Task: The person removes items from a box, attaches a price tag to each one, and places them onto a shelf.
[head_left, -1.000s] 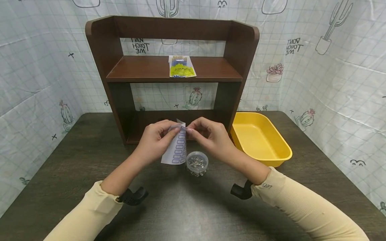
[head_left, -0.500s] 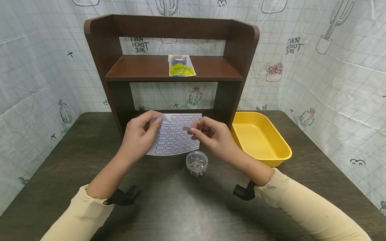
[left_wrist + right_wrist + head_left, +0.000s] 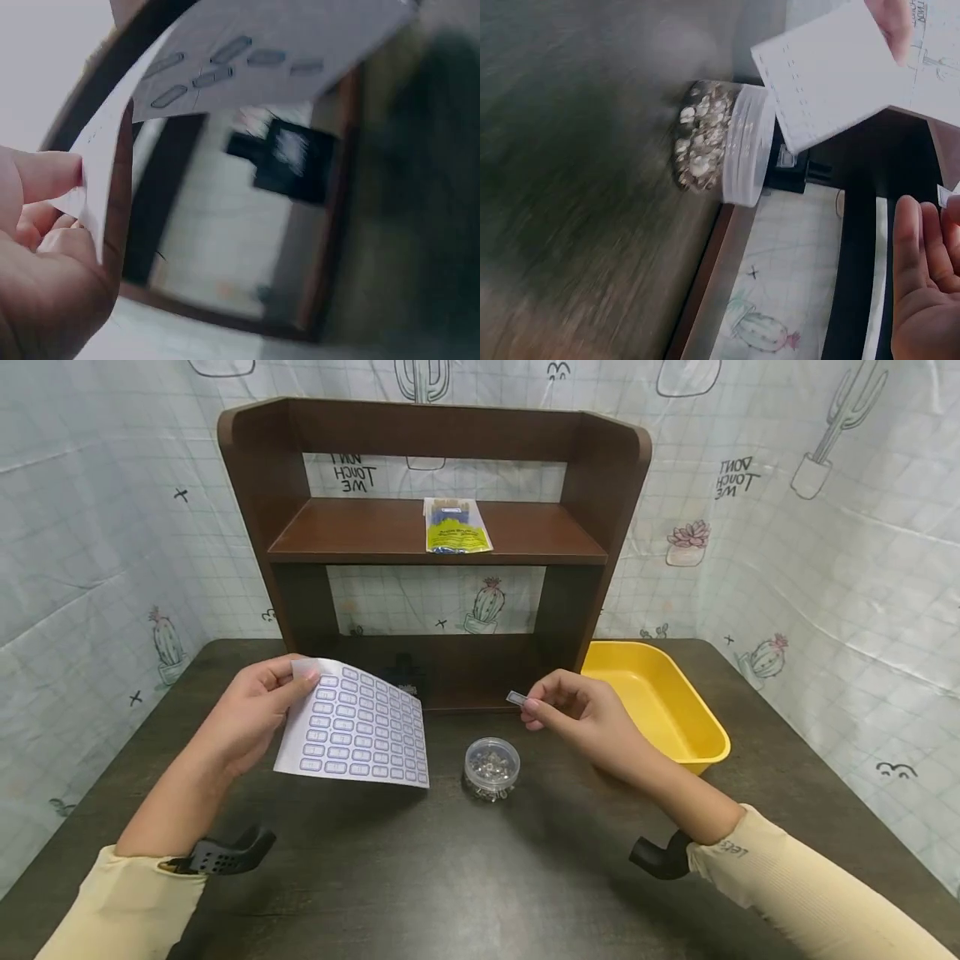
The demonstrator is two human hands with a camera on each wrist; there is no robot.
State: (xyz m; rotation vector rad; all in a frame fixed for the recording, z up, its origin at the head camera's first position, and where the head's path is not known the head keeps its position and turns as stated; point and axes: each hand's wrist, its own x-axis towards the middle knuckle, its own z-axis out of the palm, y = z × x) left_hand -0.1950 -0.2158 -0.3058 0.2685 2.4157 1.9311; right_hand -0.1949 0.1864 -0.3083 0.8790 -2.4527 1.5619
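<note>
In the head view my left hand [image 3: 249, 717] pinches a white sheet of stickers [image 3: 360, 727] by its upper left corner. Rows of small blue-bordered labels cover the sheet, which hangs tilted above the table. Between thumb and fingertips my right hand [image 3: 583, 717] holds one small sticker [image 3: 516, 698], apart from the sheet. A round clear jar [image 3: 491, 768] full of small shiny metal pieces stands on the table between the hands, touched by neither. The right wrist view shows its lid [image 3: 748, 146] on.
A dark brown shelf unit [image 3: 435, 558] stands behind, with a yellow-labelled packet [image 3: 457, 527] on its upper board. A black object [image 3: 407, 672] is on the lower level, partly behind the sheet. The yellow tray [image 3: 652, 697] sits at the right, partly behind my right hand.
The hands were together at the sheet and have moved apart. My left hand carried the sheet left and lower, turning its printed face to view; my right hand drew the small sticker away rightward.
</note>
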